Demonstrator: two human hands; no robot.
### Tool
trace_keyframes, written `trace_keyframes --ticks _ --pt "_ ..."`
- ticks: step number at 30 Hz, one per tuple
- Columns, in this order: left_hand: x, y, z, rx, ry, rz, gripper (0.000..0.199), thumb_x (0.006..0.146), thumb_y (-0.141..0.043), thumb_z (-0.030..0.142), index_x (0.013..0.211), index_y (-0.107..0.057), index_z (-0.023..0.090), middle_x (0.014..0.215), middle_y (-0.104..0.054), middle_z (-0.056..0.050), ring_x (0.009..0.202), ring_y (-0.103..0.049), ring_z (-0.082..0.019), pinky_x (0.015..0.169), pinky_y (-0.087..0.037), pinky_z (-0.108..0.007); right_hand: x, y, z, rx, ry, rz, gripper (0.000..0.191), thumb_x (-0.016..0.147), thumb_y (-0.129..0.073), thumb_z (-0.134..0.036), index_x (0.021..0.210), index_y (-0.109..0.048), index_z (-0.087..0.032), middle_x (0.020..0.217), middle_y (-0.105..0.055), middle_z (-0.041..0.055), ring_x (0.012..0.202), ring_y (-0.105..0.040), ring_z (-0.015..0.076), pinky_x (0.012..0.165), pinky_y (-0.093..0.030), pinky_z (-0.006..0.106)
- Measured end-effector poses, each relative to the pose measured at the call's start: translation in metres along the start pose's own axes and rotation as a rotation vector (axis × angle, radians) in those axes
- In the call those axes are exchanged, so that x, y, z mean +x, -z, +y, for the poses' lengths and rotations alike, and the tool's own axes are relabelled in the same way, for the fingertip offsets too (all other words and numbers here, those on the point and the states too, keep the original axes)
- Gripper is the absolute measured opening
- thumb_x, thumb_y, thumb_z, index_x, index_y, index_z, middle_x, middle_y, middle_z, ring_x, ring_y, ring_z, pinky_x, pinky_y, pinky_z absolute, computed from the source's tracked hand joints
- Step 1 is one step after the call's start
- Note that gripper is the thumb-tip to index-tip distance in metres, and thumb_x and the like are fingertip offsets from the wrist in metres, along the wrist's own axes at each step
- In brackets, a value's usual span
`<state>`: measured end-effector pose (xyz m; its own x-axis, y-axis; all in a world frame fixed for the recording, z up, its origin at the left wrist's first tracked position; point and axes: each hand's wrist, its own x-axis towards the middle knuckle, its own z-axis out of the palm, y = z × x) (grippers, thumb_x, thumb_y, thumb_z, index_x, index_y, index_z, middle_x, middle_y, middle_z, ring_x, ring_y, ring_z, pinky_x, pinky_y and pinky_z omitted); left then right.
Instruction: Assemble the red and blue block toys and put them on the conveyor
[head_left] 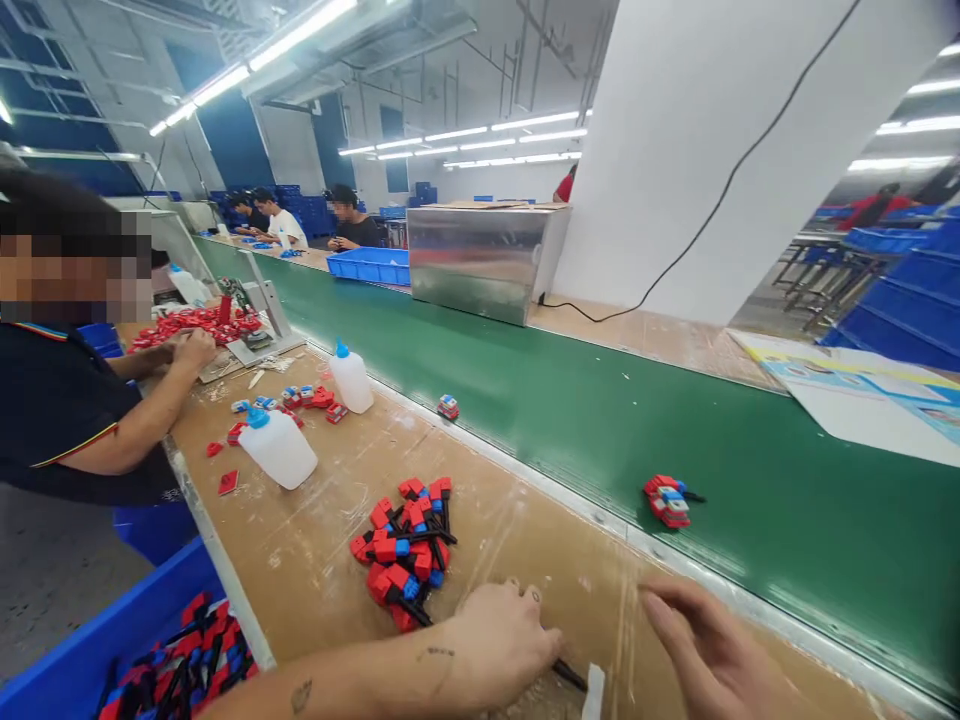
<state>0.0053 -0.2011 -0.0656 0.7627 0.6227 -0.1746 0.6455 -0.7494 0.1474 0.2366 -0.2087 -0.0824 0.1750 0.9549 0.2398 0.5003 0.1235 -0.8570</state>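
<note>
My left hand (506,630) is low over the brown tabletop, knuckles up and fingers curled under, so what they hold is hidden. Close to its thumb, a thin black rod (570,675) slants down to a white strip (594,692); I cannot tell whether the hand touches the rod. My right hand (709,650) hovers at the table's right side by the belt edge, thumb and fingers apart and nothing visible between them. Just beyond my left hand lies a pile of red, blue and black toy parts (409,545) with black barrel-like rods.
A green conveyor belt (540,400) runs alongside, carrying a red-and-blue toy piece (667,502) and a smaller one (448,406). Two white bottles with blue caps (279,450) stand left. A co-worker (67,380) handles red parts. A blue bin (67,665) holds more parts.
</note>
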Motion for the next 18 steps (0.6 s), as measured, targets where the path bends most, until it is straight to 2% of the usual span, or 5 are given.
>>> trace_keyframes --ticks 3,5,10,14,18 --pt "0.012 -0.009 0.009 -0.186 0.128 0.036 0.033 0.079 -0.066 0.024 0.111 -0.063 0.016 0.106 -0.067 -0.018 0.085 -0.070 -0.032 0.060 -0.055 -0.036 0.081 -0.067 -0.056 -0.017 0.248 -0.276 0.022 0.089 -0.057 -0.043 0.092 -0.065 -0.023 0.090 -0.070 0.0055 0.086 -0.064 0.0263 0.079 -0.051 0.038" --pt "0.020 -0.015 0.012 -0.307 0.186 0.019 0.035 0.082 -0.063 0.026 0.114 -0.062 0.013 0.106 -0.068 -0.019 0.087 -0.071 -0.033 0.061 -0.056 -0.037 0.133 -0.125 -0.082 -0.100 0.202 -0.437 0.022 0.085 -0.059 -0.035 0.101 -0.064 -0.022 0.086 -0.069 0.0034 0.082 -0.065 0.0236 0.075 -0.052 0.035" --pt "0.032 -0.040 0.010 -0.414 0.259 -0.009 0.034 0.081 -0.058 0.025 0.110 -0.067 0.009 0.106 -0.070 -0.023 0.089 -0.070 -0.038 0.062 -0.056 -0.041 0.203 -0.236 -0.105 -0.197 0.156 -0.418 0.040 0.076 -0.070 -0.024 0.113 -0.061 -0.014 0.103 -0.069 0.0129 0.098 -0.063 0.0263 0.086 -0.046 0.035" --pt "0.034 -0.056 0.004 -0.461 0.269 0.066 0.041 0.084 -0.050 0.022 0.121 -0.065 0.016 0.113 -0.069 -0.022 0.089 -0.070 -0.038 0.062 -0.054 -0.040 0.204 -0.252 -0.107 -0.164 0.175 -0.416 0.016 0.077 -0.069 -0.022 0.092 -0.064 -0.018 0.096 -0.071 0.0126 0.095 -0.064 0.0285 0.083 -0.046 0.037" --pt "0.029 -0.051 0.002 -0.520 0.332 0.078 0.044 0.079 -0.060 0.032 0.120 -0.064 0.018 0.109 -0.070 -0.022 0.092 -0.070 -0.040 0.073 -0.054 -0.048 0.173 -0.209 -0.106 -0.032 0.269 -0.466 0.017 0.083 -0.064 -0.030 0.096 -0.062 -0.020 0.100 -0.072 0.0085 0.093 -0.066 0.0246 0.084 -0.050 0.036"
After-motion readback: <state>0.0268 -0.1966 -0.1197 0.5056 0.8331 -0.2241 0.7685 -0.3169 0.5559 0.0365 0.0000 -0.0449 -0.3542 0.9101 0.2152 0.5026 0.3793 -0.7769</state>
